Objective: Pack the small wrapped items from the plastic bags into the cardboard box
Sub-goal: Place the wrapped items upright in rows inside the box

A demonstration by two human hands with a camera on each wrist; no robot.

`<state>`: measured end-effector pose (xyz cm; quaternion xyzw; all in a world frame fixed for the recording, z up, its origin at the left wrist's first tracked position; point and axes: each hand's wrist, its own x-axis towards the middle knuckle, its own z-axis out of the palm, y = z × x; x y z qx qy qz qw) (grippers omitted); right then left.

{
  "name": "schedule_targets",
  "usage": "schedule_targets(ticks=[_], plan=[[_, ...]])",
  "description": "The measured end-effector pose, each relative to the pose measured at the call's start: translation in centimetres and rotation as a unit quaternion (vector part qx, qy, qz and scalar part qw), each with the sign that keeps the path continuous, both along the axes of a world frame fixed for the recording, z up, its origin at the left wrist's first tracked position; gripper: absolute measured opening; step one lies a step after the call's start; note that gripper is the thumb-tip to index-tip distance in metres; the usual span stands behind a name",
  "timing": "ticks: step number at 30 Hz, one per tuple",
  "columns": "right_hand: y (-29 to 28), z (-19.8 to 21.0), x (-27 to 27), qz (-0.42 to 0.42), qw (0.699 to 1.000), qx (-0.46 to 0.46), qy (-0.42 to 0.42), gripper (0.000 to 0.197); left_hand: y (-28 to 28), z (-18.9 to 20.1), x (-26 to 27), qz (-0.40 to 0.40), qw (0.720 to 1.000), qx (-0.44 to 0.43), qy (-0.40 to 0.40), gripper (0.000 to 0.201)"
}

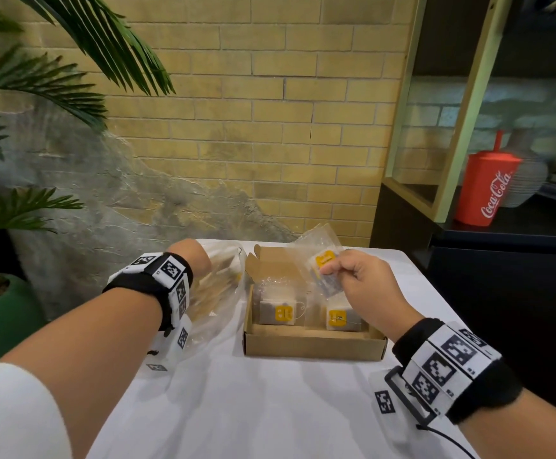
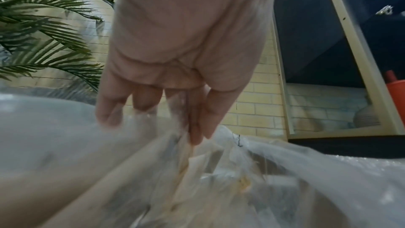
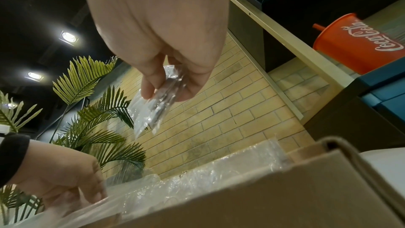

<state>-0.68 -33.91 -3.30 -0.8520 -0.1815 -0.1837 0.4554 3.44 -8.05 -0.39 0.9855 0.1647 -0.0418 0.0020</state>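
Note:
An open cardboard box point(image 1: 313, 346) stands on the white table point(image 1: 270, 412). Two wrapped tea bags with yellow tags lie in it on bubble wrap, one on the left point(image 1: 281, 313) and one on the right point(image 1: 338, 319). Over the box's right half, my right hand point(image 1: 334, 269) pinches another wrapped item point(image 1: 323, 261) in clear film, seen hanging from the fingers in the right wrist view point(image 3: 151, 115). Left of the box lies a clear plastic bag point(image 1: 220, 293). My left hand point(image 2: 197, 134) reaches down to it and pinches its film, which tents up towards the fingertips point(image 2: 194, 138).
A red Coca-Cola cup point(image 1: 488, 190) stands on a dark shelf unit to the right of the table. A palm in a green pot point(image 1: 1, 313) is at the left. A brick wall runs behind the table.

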Motion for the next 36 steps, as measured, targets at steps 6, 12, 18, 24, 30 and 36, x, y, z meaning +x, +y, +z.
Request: schedule_targets(ticks=[6, 12, 18, 24, 30, 36], plan=[[-0.1, -0.1, -0.1, -0.001, 1.000, 0.004, 0.013, 0.029, 1.9, -0.2, 0.2, 0.055, 0.991, -0.085, -0.086, 0.023], [-0.3, -0.1, -0.4, 0.004, 1.000, 0.020, 0.021, 0.030, 2.4, 0.0, -0.4, 0.043, 0.976, -0.163, -0.139, 0.020], [-0.4, 0.0, -0.7, 0.000, 1.000, 0.010, 0.011, 0.030, 2.0, 0.6, -0.9, 0.046, 0.952, -0.223, -0.206, 0.021], [-0.9, 0.2, -1.0, -0.017, 1.000, 0.002, 0.014, 0.030, 1.6, 1.3, -1.3, 0.015, 0.921, -0.303, -0.245, 0.021], [-1.0, 0.4, -1.3, -0.031, 0.999, -0.008, -0.021, 0.027, -0.1, 2.7, -2.5, -0.101, 0.900, -0.344, -0.246, 0.024], [-0.8, 0.6, -1.1, -0.045, 0.996, -0.074, -0.022, 0.042, -1.9, 4.0, -3.6, -0.178, 0.871, -0.396, -0.230, 0.022]])
